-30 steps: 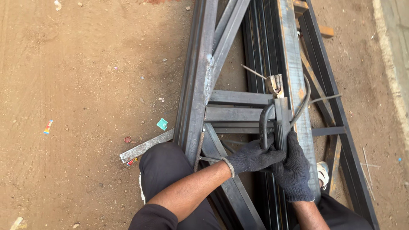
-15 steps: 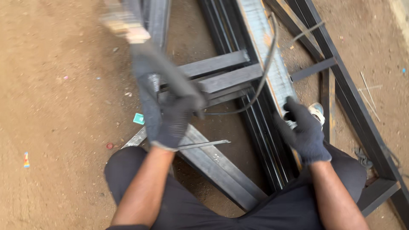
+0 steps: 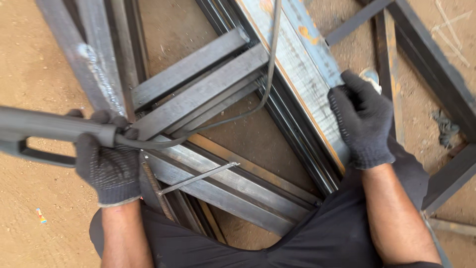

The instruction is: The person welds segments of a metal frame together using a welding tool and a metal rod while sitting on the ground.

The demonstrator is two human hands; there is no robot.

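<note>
We look down at a frame of dark steel tubes (image 3: 208,84) lying on bare reddish dirt ground (image 3: 34,64), seen from the worker's own head. Our left hand (image 3: 106,161), in a dark knitted glove, is closed around the grey handle of a welding electrode holder (image 3: 49,131), which lies level and runs off the left edge of the view; a black cable (image 3: 270,64) leaves its front end, sags across the crossbars and climbs out at the top. Our right hand (image 3: 362,124), gloved the same way, lies palm down with fingers curled over the edge of a long flat steel bar (image 3: 297,69), pale and spotted with rust, which runs diagonally from the top centre toward our lap. A thin welding rod (image 3: 198,177) lies loose on the lower tubes, between the two forearms, near the left wrist but apart from it. Both knees, in black trousers (image 3: 277,243), sit at the bottom of the view, close against the steelwork. A small bright scrap (image 3: 40,216) lies on the dirt at lower left.
</note>
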